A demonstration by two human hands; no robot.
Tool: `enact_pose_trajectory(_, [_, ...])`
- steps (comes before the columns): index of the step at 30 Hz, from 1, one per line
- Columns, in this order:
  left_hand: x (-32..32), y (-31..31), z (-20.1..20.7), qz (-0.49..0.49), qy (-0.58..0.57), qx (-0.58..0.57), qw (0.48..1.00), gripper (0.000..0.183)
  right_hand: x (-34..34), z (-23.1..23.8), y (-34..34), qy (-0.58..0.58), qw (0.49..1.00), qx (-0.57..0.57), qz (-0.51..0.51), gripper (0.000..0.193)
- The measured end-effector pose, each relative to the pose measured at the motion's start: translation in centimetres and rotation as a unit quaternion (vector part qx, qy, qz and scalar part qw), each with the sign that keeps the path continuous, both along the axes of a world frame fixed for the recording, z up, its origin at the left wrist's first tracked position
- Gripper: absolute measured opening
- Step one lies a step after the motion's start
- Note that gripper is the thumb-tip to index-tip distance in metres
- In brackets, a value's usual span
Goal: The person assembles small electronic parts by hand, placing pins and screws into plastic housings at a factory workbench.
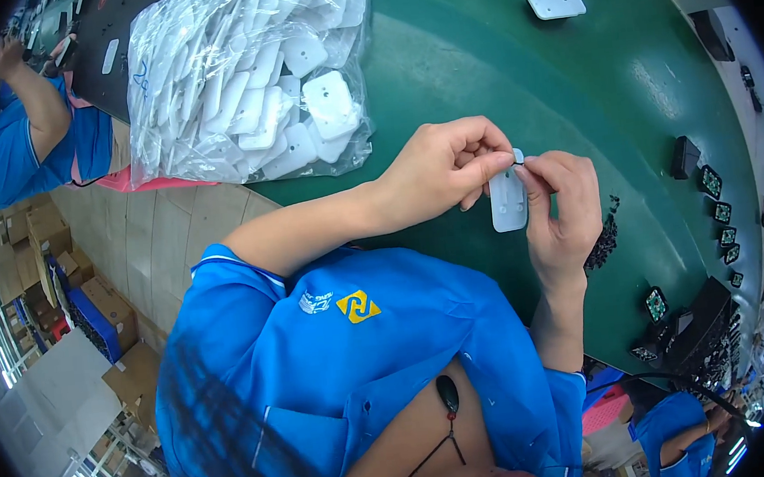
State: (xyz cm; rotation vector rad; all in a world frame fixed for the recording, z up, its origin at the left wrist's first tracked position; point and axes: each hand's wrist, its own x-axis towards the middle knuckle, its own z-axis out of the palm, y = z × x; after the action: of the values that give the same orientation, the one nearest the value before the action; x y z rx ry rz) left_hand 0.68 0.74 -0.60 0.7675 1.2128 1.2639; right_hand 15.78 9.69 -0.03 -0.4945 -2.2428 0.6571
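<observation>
A small white plastic cover (508,207), rounded at the corners and marked with small raised bosses, is held upright in front of my chest, over the green table. My left hand (450,165) pinches its top end between thumb and forefinger. From the other side, my right hand (565,208) grips the same end with thumb and fingertips. A tiny dark spot shows where the fingertips meet; what it is cannot be made out. Beside my right wrist lies a pile of small black parts (602,245).
A clear plastic bag (148,136) full of white covers lies at the left; another white cover (555,2) lies far right. Along the right stand a black block (685,157), several small green circuit boards (711,182) and a black box (700,324). Co-workers sit on both sides.
</observation>
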Motion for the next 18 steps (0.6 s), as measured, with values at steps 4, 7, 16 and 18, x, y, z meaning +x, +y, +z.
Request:
enact_pose_trajectory(4, [-0.2, 0.3, -0.1, -0.008, 0.021, 0.014, 1.000, 0.012, -0.1, -0.2, 0.3, -0.006, 0.999, 0.039, -0.009, 0.018])
enact_pose_trajectory(7, [0.2, 0.3, 0.3, 0.056, -0.006, 0.027, 0.998, 0.019, -0.1, -0.3, 0.1, 0.007, 0.999, -0.017, -0.038, 0.014])
enact_pose_trajectory(16, [0.6, 0.2, -1.0, 0.078, -0.073, 0.034, 0.994, 0.023, -0.7, -0.7, -1.1, 0.000, 0.994, -0.054, -0.099, 0.010])
enact_pose_trajectory(18, [0.8, 0.0, -0.7, 0.080, -0.069, 0.036, 0.994, 0.021, -0.8, -0.9, -1.4, 0.001, 0.992, -0.068, -0.107, 0.011])
